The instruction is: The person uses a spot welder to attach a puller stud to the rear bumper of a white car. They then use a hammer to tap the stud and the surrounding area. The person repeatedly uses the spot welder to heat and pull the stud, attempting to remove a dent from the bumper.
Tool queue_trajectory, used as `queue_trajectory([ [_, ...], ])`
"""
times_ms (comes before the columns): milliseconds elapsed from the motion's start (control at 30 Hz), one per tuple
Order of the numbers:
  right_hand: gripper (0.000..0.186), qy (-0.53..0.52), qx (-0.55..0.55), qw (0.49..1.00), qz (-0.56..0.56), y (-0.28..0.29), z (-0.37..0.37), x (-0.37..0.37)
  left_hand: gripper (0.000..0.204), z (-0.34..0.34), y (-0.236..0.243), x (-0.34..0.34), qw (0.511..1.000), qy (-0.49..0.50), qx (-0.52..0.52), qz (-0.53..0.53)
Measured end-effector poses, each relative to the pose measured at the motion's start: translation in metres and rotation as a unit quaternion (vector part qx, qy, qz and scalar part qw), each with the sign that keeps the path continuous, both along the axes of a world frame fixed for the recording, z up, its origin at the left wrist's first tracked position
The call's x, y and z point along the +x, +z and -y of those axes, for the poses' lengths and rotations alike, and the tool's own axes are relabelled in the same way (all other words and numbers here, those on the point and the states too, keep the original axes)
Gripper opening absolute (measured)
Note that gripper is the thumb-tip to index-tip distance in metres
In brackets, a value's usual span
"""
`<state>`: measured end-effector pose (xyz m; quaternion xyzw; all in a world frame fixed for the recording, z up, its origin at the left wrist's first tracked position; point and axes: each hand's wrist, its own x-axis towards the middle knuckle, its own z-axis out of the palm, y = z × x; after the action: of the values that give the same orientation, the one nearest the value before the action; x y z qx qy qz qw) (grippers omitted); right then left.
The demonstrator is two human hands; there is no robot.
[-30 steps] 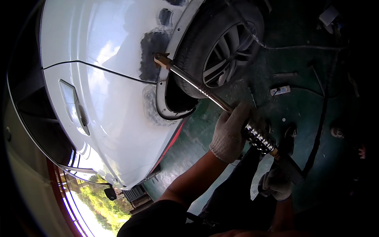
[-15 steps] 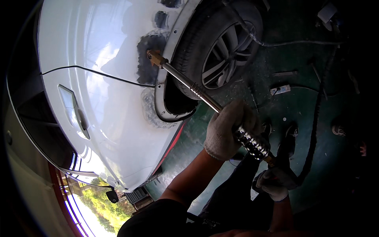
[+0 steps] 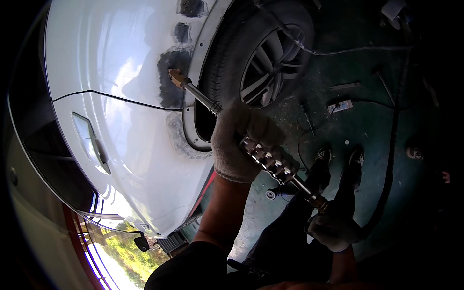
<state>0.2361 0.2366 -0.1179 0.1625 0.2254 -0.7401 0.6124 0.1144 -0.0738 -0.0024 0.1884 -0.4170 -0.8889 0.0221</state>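
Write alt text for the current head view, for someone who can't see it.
The left hand, gloved in off-white knit, grips a long chrome slide hammer, its brass-coloured tip at a dark-grey patch on a white car; the gloved right hand holds the hammer's rear.

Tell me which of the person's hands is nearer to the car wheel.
Left. The left hand, closed around the metal tool, is just below the car wheel in the picture; the right hand, at the tool's rear end, is farther down.
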Motion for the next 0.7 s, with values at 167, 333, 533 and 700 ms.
queue_trajectory([
  [167, 0.014, 0.028, -0.001, 0.927, -0.373, -0.006, -0.009, -0.001, 0.05, -0.048, -0.001, 0.015, 0.995, 0.042, 0.013, 0.085],
  [333, 0.02, -0.139, 0.02, 0.98, 0.138, -0.015, -0.011, 0.017, 0.046, -0.03, -0.044, 0.009, 0.883, -0.159, 0.318, -0.307],
  [533, 0.044, -0.184, -0.114, 0.976, 0.009, -0.027, -0.005, 0.007, 0.047, -0.05, 0.006, 0.005, 0.952, 0.051, -0.113, 0.28],
  [700, 0.039, -0.127, -0.052, 0.985, -0.106, -0.027, -0.005, 0.017, 0.049, -0.038, -0.004, 0.026, 0.965, 0.026, -0.081, 0.25],
])
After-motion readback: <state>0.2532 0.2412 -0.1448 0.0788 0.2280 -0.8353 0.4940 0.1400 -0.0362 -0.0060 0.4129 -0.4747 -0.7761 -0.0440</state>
